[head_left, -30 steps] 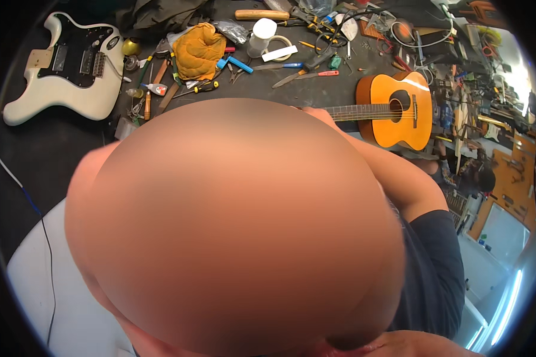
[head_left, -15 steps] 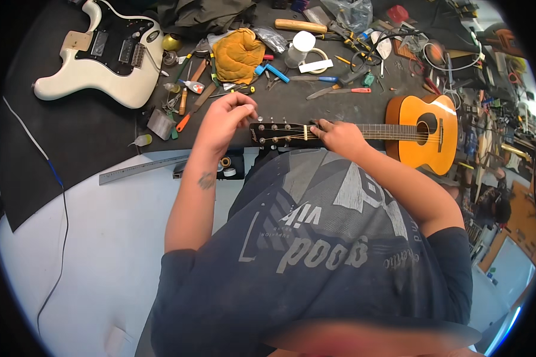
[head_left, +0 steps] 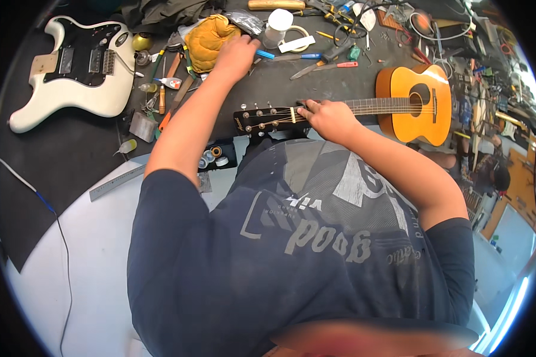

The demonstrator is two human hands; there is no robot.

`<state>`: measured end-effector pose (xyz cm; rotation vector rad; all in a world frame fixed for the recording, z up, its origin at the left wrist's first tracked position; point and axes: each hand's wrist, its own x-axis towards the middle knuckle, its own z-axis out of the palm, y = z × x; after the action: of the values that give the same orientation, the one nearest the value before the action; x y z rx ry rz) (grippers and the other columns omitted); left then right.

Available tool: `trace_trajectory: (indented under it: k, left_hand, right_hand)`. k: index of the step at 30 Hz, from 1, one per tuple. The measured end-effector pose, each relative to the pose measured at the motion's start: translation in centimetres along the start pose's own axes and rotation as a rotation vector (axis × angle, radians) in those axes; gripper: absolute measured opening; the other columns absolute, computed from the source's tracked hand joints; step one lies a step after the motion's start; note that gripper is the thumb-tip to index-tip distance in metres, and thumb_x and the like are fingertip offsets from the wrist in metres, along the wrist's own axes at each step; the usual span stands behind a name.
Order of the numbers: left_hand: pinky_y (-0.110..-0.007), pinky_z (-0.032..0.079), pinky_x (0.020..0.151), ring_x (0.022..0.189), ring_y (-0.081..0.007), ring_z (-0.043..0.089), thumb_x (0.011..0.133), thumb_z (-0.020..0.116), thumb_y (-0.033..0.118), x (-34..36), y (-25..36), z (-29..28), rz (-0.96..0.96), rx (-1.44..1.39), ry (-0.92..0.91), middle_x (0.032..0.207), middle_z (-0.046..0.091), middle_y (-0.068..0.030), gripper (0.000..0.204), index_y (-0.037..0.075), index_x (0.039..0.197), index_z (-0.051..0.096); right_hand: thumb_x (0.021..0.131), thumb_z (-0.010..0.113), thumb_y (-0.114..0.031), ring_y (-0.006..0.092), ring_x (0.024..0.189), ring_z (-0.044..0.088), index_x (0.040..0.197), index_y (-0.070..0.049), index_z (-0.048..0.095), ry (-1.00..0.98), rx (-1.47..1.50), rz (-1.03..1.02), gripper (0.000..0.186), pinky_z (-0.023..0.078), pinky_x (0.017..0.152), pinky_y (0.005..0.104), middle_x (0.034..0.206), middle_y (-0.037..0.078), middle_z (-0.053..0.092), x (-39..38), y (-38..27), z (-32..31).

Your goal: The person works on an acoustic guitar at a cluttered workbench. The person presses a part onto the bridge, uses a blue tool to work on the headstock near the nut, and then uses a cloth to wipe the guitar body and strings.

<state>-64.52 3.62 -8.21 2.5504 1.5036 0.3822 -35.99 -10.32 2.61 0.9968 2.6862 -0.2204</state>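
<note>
An acoustic guitar (head_left: pixel 442 124) with an orange-yellow top lies along the bench's near edge, its dark headstock (head_left: pixel 262 119) pointing left. My right hand (head_left: pixel 332 121) is closed on its neck beside the white nut, fingers over the strings. Strings run to the tuning pegs. Farther back, my left hand (head_left: pixel 237 58) reaches over the tools, its fingers curled around the end of a blue string winder (head_left: pixel 265 54). The hand hides the rest of the winder. A yellow-brown work glove (head_left: pixel 207 43) lies just left of those fingers.
A white electric guitar body (head_left: pixel 92 95) rests at the left. Behind my hands are a white-topped jar (head_left: pixel 278 27), a tape roll (head_left: pixel 304 37) and a blue-handled knife (head_left: pixel 309 57). A metal ruler (head_left: pixel 118 180) juts past the near edge; tools and cables crowd the right.
My left hand has moved from beside the headstock up and away, onto the string winder. The right hand stays on the neck. The whole view has shifted slightly.
</note>
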Motion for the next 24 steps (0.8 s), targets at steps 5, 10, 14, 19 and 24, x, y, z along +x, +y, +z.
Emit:
trace_trajectory:
  k: [5, 10, 14, 19, 24]
  left_hand:
    - [-0.036, 0.059, 0.068, 0.080, -0.0236, 0.076, 0.093, 0.073, 0.004, -5.1, 0.6, -0.6, -0.587, -1.127, -0.074, 0.086, 0.070, -0.0113, 0.054, 0.008, 0.143, 0.053]
    - [-0.031, 0.060, 0.064, 0.070, -0.0169, 0.072, 0.091, 0.072, -0.005, -7.8, 3.1, -1.4, -0.676, -1.144, -0.190, 0.085, 0.068, -0.0085, 0.084, 0.019, 0.162, 0.034]
    - [-0.033, 0.060, 0.069, 0.077, -0.0190, 0.073, 0.086, 0.078, 0.001, -7.9, 2.6, -1.1, -0.579, -1.053, -0.332, 0.083, 0.065, -0.0093, 0.079, 0.020, 0.156, 0.046]
    - [-0.043, 0.056, 0.088, 0.097, -0.0350, 0.073, 0.076, 0.087, 0.019, -7.8, 2.8, -1.9, -0.507, -0.642, -0.357, 0.100, 0.073, -0.0191, 0.076, 0.017, 0.145, 0.056]
    - [-0.041, 0.058, 0.073, 0.082, -0.0283, 0.074, 0.078, 0.087, 0.019, -7.5, 2.5, -1.6, -0.607, -0.722, -0.275, 0.087, 0.070, -0.0155, 0.070, 0.010, 0.140, 0.056]
  right_hand:
    - [0.091, 0.064, -0.016, 0.0247, 0.090, 0.076, 0.131, -0.018, 0.072, 0.034, 0.015, 0.033, 0.040, 0.064, 0.072, 0.0369, 0.127, 0.008, 0.070, -0.3, 0.3, 1.3]
    - [0.091, 0.064, -0.016, 0.0242, 0.090, 0.076, 0.130, -0.017, 0.073, 0.026, 0.010, 0.039, 0.040, 0.064, 0.071, 0.0370, 0.126, 0.007, 0.070, -0.3, 0.0, 1.1]
    - [0.091, 0.064, -0.016, 0.0238, 0.091, 0.075, 0.129, -0.017, 0.073, 0.014, 0.017, 0.056, 0.039, 0.064, 0.071, 0.0371, 0.123, 0.007, 0.070, -0.3, -0.2, 1.2]
    - [0.090, 0.064, -0.017, 0.0235, 0.090, 0.075, 0.128, -0.016, 0.074, 0.044, 0.012, 0.046, 0.039, 0.064, 0.072, 0.0370, 0.124, 0.007, 0.070, -0.3, -0.4, 1.0]
    - [0.090, 0.065, -0.017, 0.0231, 0.090, 0.075, 0.128, -0.016, 0.074, 0.043, 0.006, 0.067, 0.038, 0.064, 0.072, 0.0364, 0.124, 0.007, 0.070, -0.3, -0.5, 1.1]
